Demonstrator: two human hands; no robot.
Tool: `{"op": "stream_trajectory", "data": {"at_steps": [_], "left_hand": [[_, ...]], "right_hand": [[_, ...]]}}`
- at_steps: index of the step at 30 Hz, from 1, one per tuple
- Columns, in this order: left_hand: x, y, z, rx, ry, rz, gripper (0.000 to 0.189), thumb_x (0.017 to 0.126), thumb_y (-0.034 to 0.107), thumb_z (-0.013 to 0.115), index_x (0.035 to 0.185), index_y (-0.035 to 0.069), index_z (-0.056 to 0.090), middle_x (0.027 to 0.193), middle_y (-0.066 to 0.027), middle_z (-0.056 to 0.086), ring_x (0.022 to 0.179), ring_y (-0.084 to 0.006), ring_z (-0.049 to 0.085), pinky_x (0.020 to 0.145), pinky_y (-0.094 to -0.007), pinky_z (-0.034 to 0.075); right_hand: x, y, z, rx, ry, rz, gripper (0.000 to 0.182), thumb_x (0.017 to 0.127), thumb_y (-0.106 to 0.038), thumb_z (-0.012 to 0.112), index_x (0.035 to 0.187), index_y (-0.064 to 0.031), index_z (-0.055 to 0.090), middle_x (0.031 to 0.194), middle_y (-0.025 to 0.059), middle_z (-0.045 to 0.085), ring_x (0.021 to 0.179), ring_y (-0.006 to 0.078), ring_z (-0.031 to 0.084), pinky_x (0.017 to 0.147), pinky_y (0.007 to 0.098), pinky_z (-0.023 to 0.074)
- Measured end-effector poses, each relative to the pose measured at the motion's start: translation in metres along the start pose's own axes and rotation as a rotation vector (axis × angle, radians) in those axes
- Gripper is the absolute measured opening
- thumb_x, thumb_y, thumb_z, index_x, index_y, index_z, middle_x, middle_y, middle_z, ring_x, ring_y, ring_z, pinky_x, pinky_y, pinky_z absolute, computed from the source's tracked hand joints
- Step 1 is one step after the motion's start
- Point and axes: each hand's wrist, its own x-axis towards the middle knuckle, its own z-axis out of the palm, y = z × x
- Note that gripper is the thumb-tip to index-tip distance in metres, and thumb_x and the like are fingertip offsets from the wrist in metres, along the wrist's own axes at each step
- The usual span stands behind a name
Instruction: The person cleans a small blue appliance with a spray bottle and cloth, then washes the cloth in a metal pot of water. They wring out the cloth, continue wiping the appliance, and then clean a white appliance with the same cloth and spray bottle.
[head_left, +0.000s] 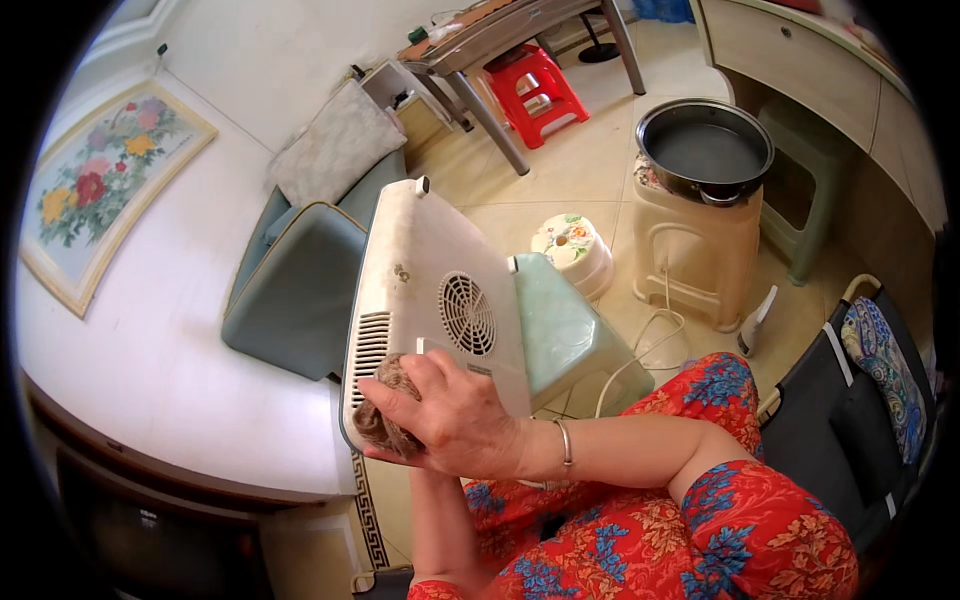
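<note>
A white portable induction cooker (427, 277) stands tilted on edge before me, its underside with a round fan grille and slotted vents facing me. My right hand (450, 416), with a bracelet at the wrist, grips a crumpled brown cloth (388, 412) and presses it on the vents near the lower corner. My left hand (394, 456) is at the cooker's bottom edge, mostly hidden behind the right hand and cloth; part of it shows below them. The cooker is beside a pale green plastic stool (562, 322), and its cord runs to the right.
A metal pan (705, 150) rests on a beige plastic stool (697, 255). Around it are a small floral stool (574, 251), a white-handled brush or similar tool (757, 319) and a red stool (536, 97). A grey-blue armchair (300, 292) is at the left, a folding chair (810, 420) at the right.
</note>
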Motion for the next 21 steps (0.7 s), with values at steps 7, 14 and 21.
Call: {"op": "stream_trajectory", "data": {"at_steps": [7,14,21], "left_hand": [[0.009,0.009,-0.003,-0.06,0.01,0.016,0.051,0.099,0.034,0.041,0.136,-0.001,0.04,0.123,-0.0108,0.054,0.109,-0.021,0.053,0.094,-0.0352,0.044],[0.014,-0.035,-0.005,-0.238,-0.012,-0.104,0.051,0.099,0.035,0.039,0.136,0.0,0.04,0.125,-0.0113,0.054,0.11,-0.0221,0.053,0.095,-0.0363,0.043],[0.007,-0.09,0.001,-0.437,-0.039,-0.271,0.052,0.099,0.036,0.038,0.136,0.0,0.04,0.126,-0.0118,0.053,0.112,-0.0232,0.052,0.096,-0.0374,0.043]], "right_hand": [[-0.009,0.013,0.045,0.292,-0.163,-0.043,0.06,0.07,-0.026,0.076,0.124,-0.0119,0.053,0.108,0.0145,0.052,0.095,0.0332,0.052,0.078,0.0403,0.0482],[-0.074,0.053,0.053,0.193,-0.35,-0.038,0.058,0.067,-0.016,0.073,0.122,-0.0103,0.055,0.11,0.016,0.054,0.098,0.0339,0.052,0.086,0.0416,0.044],[-0.088,0.067,0.01,0.108,-0.569,0.049,0.056,0.066,-0.011,0.073,0.12,-0.0101,0.056,0.111,0.0153,0.056,0.099,0.0336,0.053,0.086,0.0416,0.0443]]}}
